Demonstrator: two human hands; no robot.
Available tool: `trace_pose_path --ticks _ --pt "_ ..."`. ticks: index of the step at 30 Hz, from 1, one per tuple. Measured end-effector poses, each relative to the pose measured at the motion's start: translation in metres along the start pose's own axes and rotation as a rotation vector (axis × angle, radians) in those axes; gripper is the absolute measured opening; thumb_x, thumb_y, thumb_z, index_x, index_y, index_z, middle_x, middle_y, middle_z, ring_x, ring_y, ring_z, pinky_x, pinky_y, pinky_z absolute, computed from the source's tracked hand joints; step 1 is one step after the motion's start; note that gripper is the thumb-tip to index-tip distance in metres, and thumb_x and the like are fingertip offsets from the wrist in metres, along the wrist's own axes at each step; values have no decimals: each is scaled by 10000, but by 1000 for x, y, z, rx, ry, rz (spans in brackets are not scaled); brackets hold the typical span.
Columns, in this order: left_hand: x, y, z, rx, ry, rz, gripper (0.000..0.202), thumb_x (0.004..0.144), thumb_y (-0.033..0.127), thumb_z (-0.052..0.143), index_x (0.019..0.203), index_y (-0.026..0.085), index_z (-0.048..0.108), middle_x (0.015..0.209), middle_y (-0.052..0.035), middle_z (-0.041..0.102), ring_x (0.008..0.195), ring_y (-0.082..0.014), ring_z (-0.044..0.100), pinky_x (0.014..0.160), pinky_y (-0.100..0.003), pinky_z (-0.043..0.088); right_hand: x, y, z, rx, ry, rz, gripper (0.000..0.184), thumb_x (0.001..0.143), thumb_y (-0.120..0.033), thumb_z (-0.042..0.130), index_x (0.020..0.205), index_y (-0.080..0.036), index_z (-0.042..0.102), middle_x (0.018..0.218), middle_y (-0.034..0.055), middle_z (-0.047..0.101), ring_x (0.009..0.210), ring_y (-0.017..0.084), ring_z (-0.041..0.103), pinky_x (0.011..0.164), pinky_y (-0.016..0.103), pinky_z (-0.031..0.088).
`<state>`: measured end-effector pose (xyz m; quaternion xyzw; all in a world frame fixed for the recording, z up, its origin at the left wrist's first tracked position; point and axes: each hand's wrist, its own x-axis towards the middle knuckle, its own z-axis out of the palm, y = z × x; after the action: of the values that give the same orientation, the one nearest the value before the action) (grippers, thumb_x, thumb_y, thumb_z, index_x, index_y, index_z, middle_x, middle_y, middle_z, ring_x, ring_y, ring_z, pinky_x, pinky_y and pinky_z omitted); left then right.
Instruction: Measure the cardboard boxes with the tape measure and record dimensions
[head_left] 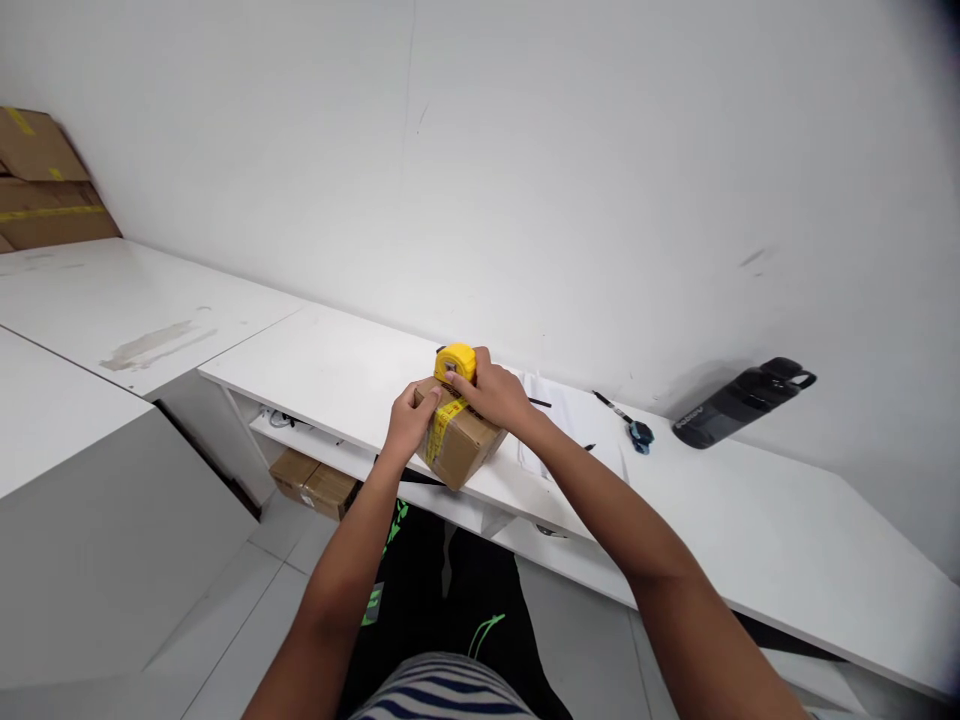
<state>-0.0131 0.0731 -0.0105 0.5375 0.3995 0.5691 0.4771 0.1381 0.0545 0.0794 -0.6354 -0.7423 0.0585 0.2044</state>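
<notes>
A small brown cardboard box (466, 450) with yellow tape across it rests at the front edge of the white table, slightly tilted. My left hand (409, 420) grips its left side, thumb on the top face. On the far side of the box's top sits a yellow tape measure (454, 361). My right hand (496, 390) is closed round that tape measure, thumb over its front, with the palm near the box's right side. Whether any blade is pulled out is hard to make out.
White paper sheets (574, 425) with pens lie right of the box. Further right are a small blue-black object (640, 434) and a dark bottle (739, 402). Another carton (311, 484) sits below the tabletop. Stacked boxes (56, 210) stand far left. A wall backs the table.
</notes>
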Motion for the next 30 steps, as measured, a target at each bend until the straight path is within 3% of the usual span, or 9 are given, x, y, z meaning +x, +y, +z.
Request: trace_pose_path --ticks 9,12,18,22,27,30 --pt "-2 -1 4 -8 64 20 424 804 439 625 1122 161 674 1086 -77 719 999 -230 657 861 -326 524 -98 46 -17 51 24 205 535 878 -636 435 1198 -208 402 725 49 676 613 266 632 518 298 365" --pt "0 -4 5 -9 71 30 436 805 441 629 1129 152 673 1093 -89 716 1023 -242 654 884 -338 523 -119 57 -17 68 46 251 563 867 -647 436 1211 -203 390 716 39 666 596 266 630 527 309 380" --pt "5 -6 -1 -37 25 44 595 797 426 662 1340 203 566 1389 -111 572 1233 -257 564 1025 -362 462 -121 60 -13 109 58 228 570 858 -647 447 1210 -202 394 729 45 666 571 261 620 504 309 371" --pt "7 -6 -2 -50 -27 6 546 771 441 676 1231 150 638 1217 -116 681 1105 -260 633 951 -378 509 -121 63 -10 127 72 237 556 851 -654 455 1182 -210 411 697 34 658 552 257 612 501 306 370" --pt "4 -7 2 -89 27 8 533 768 434 664 1211 139 636 1188 -107 693 1064 -241 646 914 -349 519 -120 62 -12 158 95 244 577 840 -671 468 1201 -224 409 747 40 676 585 261 624 533 320 401" --pt "4 -8 3 -91 26 2 521 768 433 663 1197 139 640 1170 -104 699 1046 -238 650 894 -339 522 -105 54 -17 150 83 223 574 854 -653 471 1236 -230 402 795 49 689 645 261 639 551 310 405"
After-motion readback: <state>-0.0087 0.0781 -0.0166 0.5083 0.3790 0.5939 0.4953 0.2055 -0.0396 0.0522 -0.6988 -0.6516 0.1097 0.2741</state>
